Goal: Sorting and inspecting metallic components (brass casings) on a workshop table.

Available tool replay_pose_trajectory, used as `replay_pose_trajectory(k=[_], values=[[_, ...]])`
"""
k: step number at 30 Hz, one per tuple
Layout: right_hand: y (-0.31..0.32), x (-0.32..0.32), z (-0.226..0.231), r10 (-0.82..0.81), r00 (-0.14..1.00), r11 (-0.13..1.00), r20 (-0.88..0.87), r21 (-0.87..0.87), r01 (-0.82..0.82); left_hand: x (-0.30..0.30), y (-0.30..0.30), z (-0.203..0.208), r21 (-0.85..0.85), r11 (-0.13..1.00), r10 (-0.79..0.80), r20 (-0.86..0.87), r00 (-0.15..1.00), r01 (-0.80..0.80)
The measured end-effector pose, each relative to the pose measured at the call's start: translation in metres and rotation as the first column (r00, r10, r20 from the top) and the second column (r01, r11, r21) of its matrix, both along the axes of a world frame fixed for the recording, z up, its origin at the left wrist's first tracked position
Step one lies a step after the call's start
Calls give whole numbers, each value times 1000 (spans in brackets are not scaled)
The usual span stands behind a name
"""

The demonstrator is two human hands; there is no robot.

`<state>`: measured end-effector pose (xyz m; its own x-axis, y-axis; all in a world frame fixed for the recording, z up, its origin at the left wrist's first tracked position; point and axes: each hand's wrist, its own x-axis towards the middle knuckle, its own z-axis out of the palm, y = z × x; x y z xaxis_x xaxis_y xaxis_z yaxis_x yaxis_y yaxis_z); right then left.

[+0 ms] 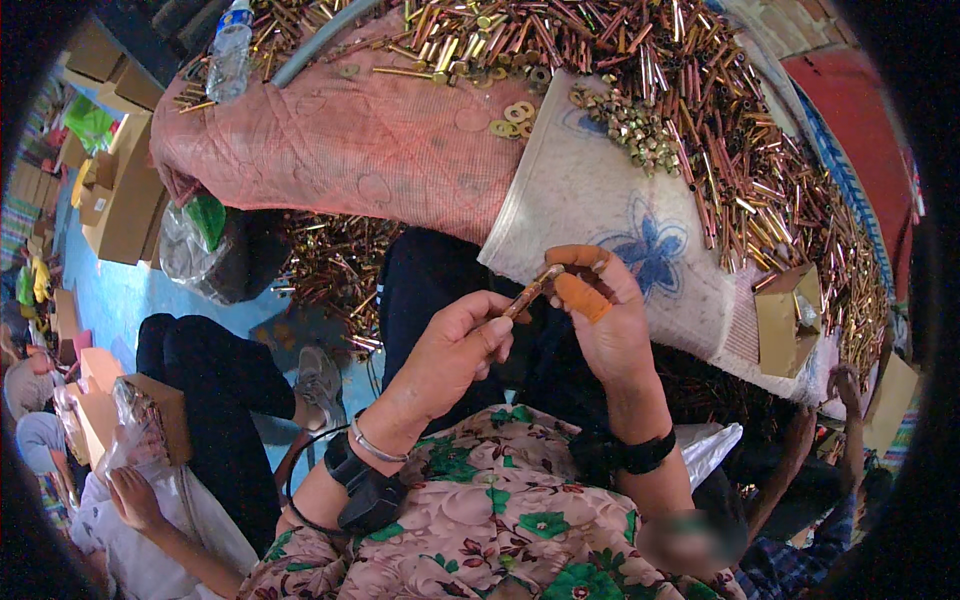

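In front of my body, a long gold-coloured bolt [528, 294] slants up to the right between my two hands. My left hand [450, 352] is closed, pinching its lower end between thumb and fingers. Orange covers wrap some fingers of my right hand [612, 325], which is curled closed around the bolt's upper end. Whether a small nut or washer sits under those fingertips is hidden. Beyond my hands, small nuts [640, 135] lie heaped on a whitish cloth [560, 215], and a few flat washers [515, 120] rest on the pink quilted cloth [370, 160].
A large heap of bolts [740, 150] covers the far and right side. A plastic bottle [230, 55] stands far left near a grey pipe [325, 40]. An open carton [788, 325] sits at right. Another person's hand [137, 497] is at lower left, by a carton [160, 410].
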<state>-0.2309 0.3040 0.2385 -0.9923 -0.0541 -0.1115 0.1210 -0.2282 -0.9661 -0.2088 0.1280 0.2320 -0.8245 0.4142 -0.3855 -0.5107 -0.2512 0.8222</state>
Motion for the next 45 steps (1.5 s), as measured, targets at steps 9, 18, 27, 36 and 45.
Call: replay_pose_trajectory(k=[9,18,27,36,45], values=[[6,-1,0,-10,1000,996,-16,86,12,1,-2,-1,-18,1000,-4,0,1000,4],[10,0,11,42,994,919,-97,394,0,2,-3,-3,-6,1000,24,-9,1000,-24],[8,-9,20,155,987,883,-52,456,-114,2,-3,-6,-8,999,44,7,999,-43],[12,-16,25,283,954,843,-95,499,-200,2,-4,-7,-11,999,39,40,998,-39],[16,-15,22,290,955,824,-62,524,-216,3,-2,-8,-24,999,31,39,999,-30]])
